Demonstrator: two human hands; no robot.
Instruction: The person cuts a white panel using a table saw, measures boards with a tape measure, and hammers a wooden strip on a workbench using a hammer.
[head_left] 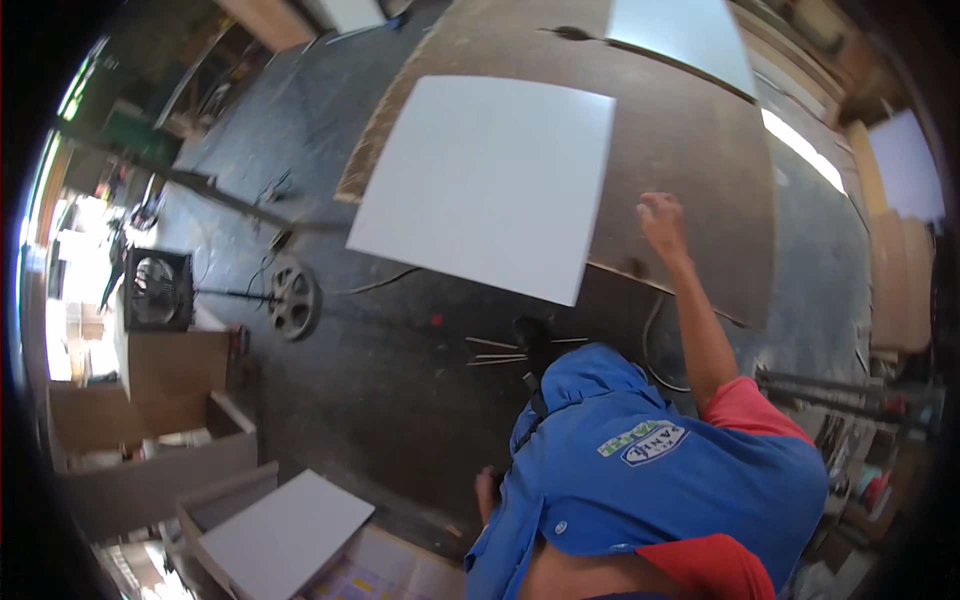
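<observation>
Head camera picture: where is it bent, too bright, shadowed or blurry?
In the head view, black rounds the corners and the brown board's right edge bows; in the head view, the far-left background and a bright strip right of the board wash out white; in the head view, the floor nearer the wearer looks darker, and the right hand seems slightly soft.

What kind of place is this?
It's probably a workshop where people make things from boards, maybe furniture. A big white board lies on a wide brown worktop, an open box like a drawer sits at the lower left, and tan panels stand at the right.
</observation>
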